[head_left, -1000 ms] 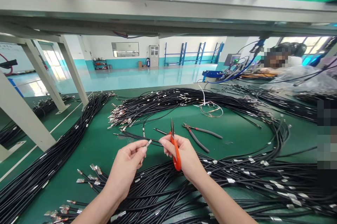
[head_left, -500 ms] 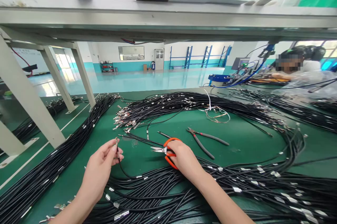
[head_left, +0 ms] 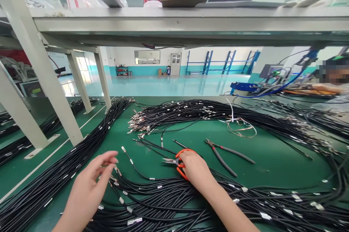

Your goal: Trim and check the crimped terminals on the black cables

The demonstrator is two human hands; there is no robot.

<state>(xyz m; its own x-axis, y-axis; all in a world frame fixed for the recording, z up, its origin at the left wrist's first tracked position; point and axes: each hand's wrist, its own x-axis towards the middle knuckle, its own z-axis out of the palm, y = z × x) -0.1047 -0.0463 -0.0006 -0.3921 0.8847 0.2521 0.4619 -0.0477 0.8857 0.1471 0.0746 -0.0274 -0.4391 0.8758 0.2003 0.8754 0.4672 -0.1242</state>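
Observation:
In the head view my right hand (head_left: 195, 170) is wrapped round the orange handles of small scissors (head_left: 171, 160). The blades point left, slightly parted, with no cable between them. My left hand (head_left: 94, 179) hovers at the ends of a near bundle of black cables (head_left: 155, 195). Its thumb and fingers are bent but apart, and some fingertips are hidden. Just right of it, a single black cable with a metal terminal (head_left: 123, 149) lies loose on the green mat (head_left: 152, 157). Diagonal cutters (head_left: 220, 155) with grey handles rest open to the right of the scissors.
A long cable bundle (head_left: 73, 155) runs along the left, beside white frame legs (head_left: 61, 101). Another bundle (head_left: 188, 110) lies across the back, with a thin white wire coil (head_left: 241, 127) near it. Overhead runs a shelf (head_left: 174, 24). At far right a co-worker's arm (head_left: 324, 88) shows.
My left hand has let go of the terminal cable, which now lies on the mat, and moved down to the near bundle's ends. The right hand keeps the scissors. The view has shifted left.

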